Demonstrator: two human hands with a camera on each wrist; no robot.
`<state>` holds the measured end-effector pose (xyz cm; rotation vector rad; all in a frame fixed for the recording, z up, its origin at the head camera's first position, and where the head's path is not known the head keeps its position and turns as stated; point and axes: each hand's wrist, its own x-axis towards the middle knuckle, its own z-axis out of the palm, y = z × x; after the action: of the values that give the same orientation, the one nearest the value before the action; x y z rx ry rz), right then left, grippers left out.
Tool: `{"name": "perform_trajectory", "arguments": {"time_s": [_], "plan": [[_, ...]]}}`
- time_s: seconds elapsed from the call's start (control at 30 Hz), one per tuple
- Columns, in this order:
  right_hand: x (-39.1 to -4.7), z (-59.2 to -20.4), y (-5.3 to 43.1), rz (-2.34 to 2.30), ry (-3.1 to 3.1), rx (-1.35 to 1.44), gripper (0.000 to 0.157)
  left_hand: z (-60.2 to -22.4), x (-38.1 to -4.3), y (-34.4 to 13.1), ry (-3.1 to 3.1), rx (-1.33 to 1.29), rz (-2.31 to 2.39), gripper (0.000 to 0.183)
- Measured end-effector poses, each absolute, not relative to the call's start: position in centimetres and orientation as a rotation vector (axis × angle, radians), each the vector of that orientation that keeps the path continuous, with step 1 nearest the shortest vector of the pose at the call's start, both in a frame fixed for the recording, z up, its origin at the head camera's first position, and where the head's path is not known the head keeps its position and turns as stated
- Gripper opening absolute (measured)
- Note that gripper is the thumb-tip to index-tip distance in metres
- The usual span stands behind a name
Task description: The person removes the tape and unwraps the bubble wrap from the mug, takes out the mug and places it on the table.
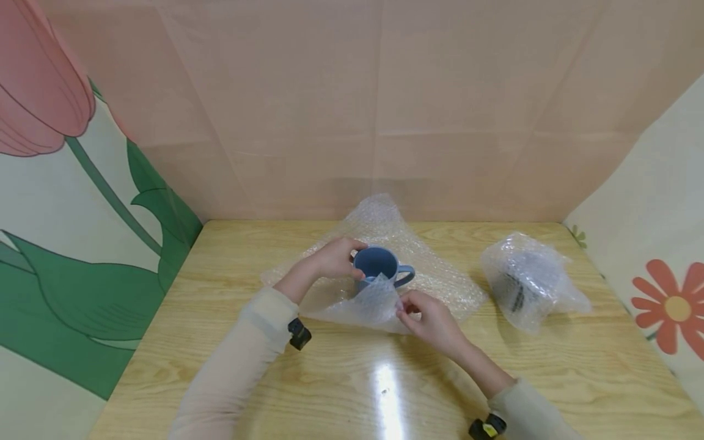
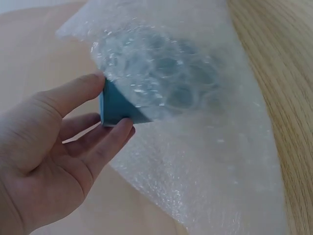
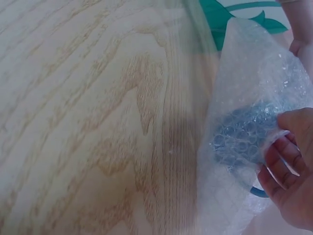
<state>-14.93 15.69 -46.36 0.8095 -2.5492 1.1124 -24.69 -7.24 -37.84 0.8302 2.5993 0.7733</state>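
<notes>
A blue mug [image 1: 376, 261] stands on a sheet of bubble wrap [image 1: 434, 269], its handle pointing right. My left hand [image 1: 337, 260] grips the mug's left rim; in the left wrist view the thumb and fingers hold the blue wall [image 2: 117, 105], while wrap covers the rest. With thumb and fingers, my right hand [image 1: 429, 319] pinches the near corner of the wrap, which is folded up against the mug's front. In the right wrist view the handle [image 3: 258, 192] shows below the bubble wrap [image 3: 244, 132].
A bundle in bubble wrap [image 1: 528, 281] sits at the right of the wooden table [image 1: 308, 379]; something dark shows through it. A plain pinkish cloth [image 1: 308, 122] hangs behind the table, with flower-patterned sheets at both sides.
</notes>
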Motion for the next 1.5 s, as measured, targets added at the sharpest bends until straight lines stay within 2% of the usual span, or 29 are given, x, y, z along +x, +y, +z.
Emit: {"name": "perform_trajectory", "arguments": {"time_s": [0.4,0.73,1.2,1.5], "plan": [[-14.2,-46.5,16.3,1.097,-2.599,1.005,0.019,-38.1,-24.6,-7.2,2.588,0.819,0.806,0.069],[-13.4,-46.9,16.8,0.993,-2.543,1.330,0.018,-38.7,-24.6,-7.1,2.586,0.792,0.821,0.076],[-12.4,-47.5,16.9,1.014,-2.657,1.498,0.011,-38.9,-24.5,-7.2,2.577,0.754,0.837,0.076],[-12.2,-47.9,17.1,0.912,-2.698,1.562,0.021,-39.0,-24.5,-7.3,2.558,0.733,0.860,0.075]]}}
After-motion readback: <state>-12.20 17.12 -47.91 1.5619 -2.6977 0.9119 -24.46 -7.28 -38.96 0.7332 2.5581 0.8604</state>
